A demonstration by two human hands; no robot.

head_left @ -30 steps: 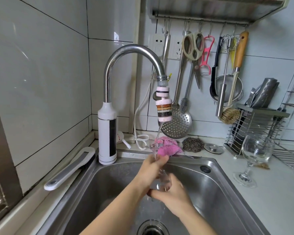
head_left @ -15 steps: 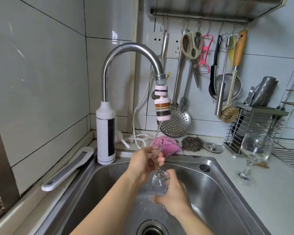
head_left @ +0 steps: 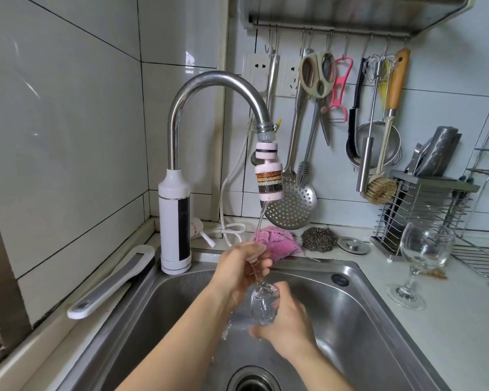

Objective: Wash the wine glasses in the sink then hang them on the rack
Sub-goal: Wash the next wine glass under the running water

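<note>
A clear wine glass (head_left: 263, 306) hangs upside down over the steel sink (head_left: 359, 328), under the water stream from the faucet (head_left: 268, 176). My left hand (head_left: 235, 273) grips its stem and foot at the top. My right hand (head_left: 287, 323) curls round the bowl from the right and below. A second wine glass (head_left: 422, 258) stands upright on the counter to the right of the sink. A wire rack (head_left: 480, 258) sits just behind that glass.
A pink cloth (head_left: 280, 244), a steel scourer (head_left: 319, 239) and a drain plug (head_left: 353, 245) lie behind the sink. Utensils hang on a wall rail (head_left: 331, 31) above. A white-handled tool (head_left: 110, 283) lies on the left ledge. The drain (head_left: 253, 383) is below my hands.
Both hands have lifted the glass a little, and its stem now shows upright under the stream. My left hand has slid up from the bowl to the stem and foot.
</note>
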